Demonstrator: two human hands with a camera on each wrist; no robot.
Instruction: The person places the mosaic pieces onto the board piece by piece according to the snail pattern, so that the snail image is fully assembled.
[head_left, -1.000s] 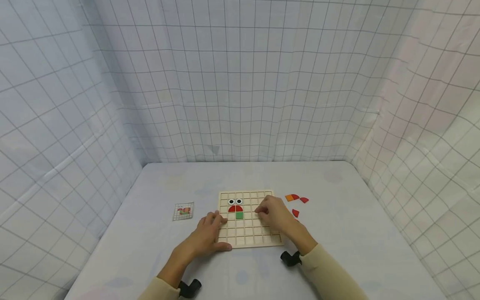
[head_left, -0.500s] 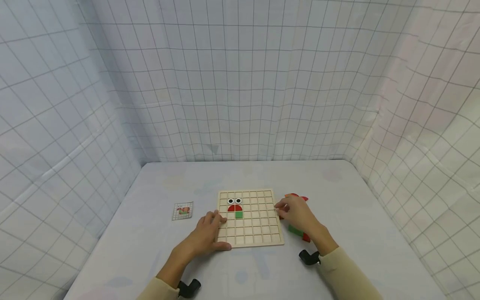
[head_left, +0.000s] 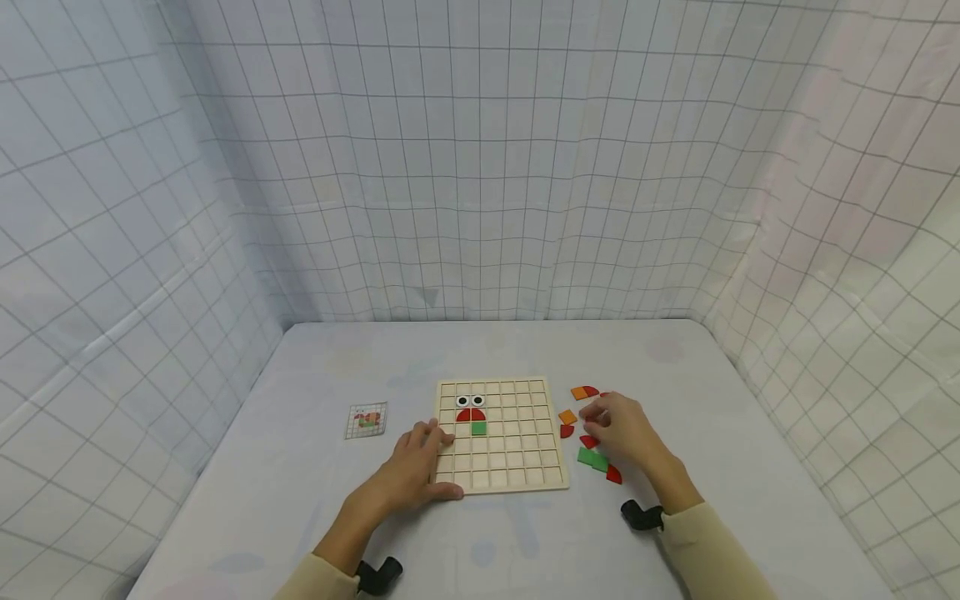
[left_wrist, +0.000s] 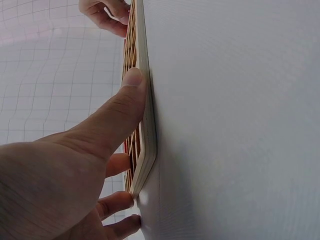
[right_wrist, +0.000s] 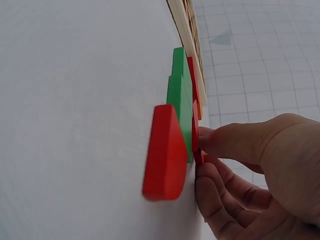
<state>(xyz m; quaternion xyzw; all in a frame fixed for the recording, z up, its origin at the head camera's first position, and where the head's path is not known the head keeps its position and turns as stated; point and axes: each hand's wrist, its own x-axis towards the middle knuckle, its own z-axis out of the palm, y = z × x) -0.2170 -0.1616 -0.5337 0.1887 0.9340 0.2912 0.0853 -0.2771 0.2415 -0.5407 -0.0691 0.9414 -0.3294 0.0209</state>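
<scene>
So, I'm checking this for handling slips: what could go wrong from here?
The right hand appears to pinch a flat red piece, which might slip. It is also close to two flat green rectangular pieces and could nudge them. The left hand touches the square pale wooden grid board around its near-left corner; a push might shift it.

- From my end I can read no text, brand or number in any of the three views.
- The small gridded card (head_left: 366,420) on the tabletop (head_left: 337,358) bears a coloured figure; any lettering is too small for me to tell.
- Two eye tiles (head_left: 477,402) carry black dots.
</scene>
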